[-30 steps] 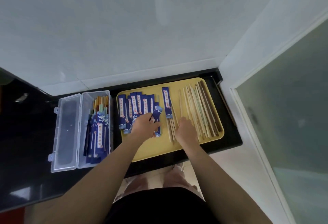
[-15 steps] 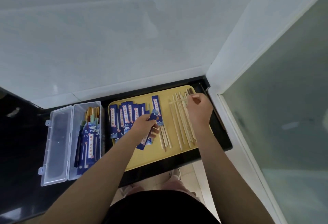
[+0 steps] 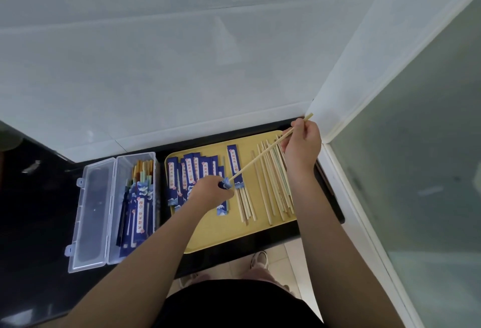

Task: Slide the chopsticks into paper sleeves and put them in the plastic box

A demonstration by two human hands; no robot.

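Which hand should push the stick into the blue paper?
The right hand, probably. It grips the chopstick near its far end, and the tip already meets the paper sleeve that the left hand holds.

- The blue paper sleeves (image 3: 192,174) on the yellow tray (image 3: 208,234) each carry a pale strip with a column of red characters, too small and blurred to read.
- The sleeves in the plastic box (image 3: 139,208) bear the same strip and a round red mark, also unreadable.
- No other writing shows.
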